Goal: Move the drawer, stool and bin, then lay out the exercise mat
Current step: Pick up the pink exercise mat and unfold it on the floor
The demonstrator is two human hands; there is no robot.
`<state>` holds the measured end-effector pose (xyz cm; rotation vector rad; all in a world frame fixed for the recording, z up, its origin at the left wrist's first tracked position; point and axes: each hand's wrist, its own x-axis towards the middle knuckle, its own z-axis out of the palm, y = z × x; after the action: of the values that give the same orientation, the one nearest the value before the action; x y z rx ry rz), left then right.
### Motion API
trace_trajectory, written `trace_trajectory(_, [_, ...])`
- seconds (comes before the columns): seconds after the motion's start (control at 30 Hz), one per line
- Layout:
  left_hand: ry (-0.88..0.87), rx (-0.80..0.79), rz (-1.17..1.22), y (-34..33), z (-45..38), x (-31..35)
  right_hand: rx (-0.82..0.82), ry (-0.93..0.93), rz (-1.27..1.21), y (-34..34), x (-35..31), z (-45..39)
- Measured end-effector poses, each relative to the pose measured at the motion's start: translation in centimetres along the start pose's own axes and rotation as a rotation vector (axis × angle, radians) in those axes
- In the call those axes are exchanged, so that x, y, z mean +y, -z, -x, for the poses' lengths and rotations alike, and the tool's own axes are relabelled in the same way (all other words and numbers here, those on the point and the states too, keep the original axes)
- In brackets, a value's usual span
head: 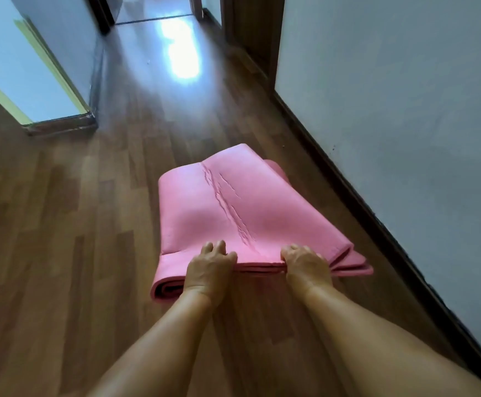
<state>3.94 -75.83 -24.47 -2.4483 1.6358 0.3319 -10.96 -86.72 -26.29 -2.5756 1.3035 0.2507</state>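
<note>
Glossy brown wood-plank floor (pixel 76 224) beside a grey wall: the folded pink foam exercise mat (pixel 219 213) lies there, left hand (pixel 209 270) and right hand (pixel 305 267) gripping its near edge. Unfolding remains; drawer, stool, bin unseen.

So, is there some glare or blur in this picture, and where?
Head view: strong white glare on the wooden floor near the far doorway; far edges look soft and walls bend from the wide lens; the pink mat and both hands, left hand, right hand, are fairly sharp.

Folded mat (pixel 228 207) on floor (pixel 76 210), near right wall (pixel 405 96); both hands (pixel 209 267) at its near edge.
</note>
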Motion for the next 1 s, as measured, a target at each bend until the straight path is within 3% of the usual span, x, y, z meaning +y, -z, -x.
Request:
trace_trajectory(0.3, [-0.048, 0.101, 0.049, -8.6, -4.4, 1.4, -0.022, -0.031, -0.008, -7.9, 3.0, -4.3])
trace_trajectory(0.63, [-0.096, 0.089, 0.174, -12.0, -3.9, 4.3, -0.039, -0.004, 0.046, -9.4, 5.9, -4.3])
trace_trajectory(0.8, [-0.105, 0.034, 0.202, -12.6, -3.5, 3.8, -0.096, 0.009, -0.009, -10.3, 6.3, -3.5])
trace_trajectory(0.93, [-0.106, -0.005, 0.162, -14.1, -3.4, 4.0, -0.222, -0.037, -0.243, -11.2, 7.1, -3.6])
trace_trajectory(1.0, [-0.096, -0.013, 0.134, -15.0, -3.5, 4.3, -0.184, -0.054, -0.24, -11.6, 7.8, -3.6])
